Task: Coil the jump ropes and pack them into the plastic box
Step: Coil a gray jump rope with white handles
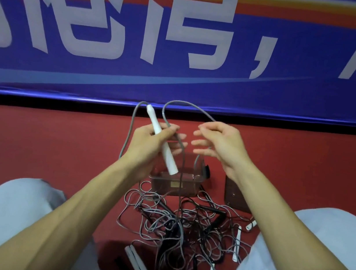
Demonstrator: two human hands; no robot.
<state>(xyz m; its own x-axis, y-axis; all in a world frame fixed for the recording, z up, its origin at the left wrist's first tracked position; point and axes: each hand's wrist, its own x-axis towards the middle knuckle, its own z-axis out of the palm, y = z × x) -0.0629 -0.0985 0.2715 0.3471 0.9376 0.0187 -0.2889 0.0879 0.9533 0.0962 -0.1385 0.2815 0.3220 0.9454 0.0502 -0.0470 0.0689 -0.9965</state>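
Observation:
My left hand (148, 141) grips a white jump-rope handle (169, 160) held at a slant above the clear plastic box (187, 188). The handle's grey rope (189, 105) loops up from its top end and arches over to my right hand (219, 143). That hand hovers beside the left with relaxed fingers; the rope passes behind them and I cannot tell if it is pinched. A strand hangs down past the box into the tangled pile of grey and black ropes (182, 225) on the red floor between my knees.
Several white handles (236, 247) and a pair (138, 267) lie in the tangle. The box lid (235, 198) rests on the floor right of the box. My knees (15, 214) flank the pile. A blue banner wall (186, 43) stands close behind.

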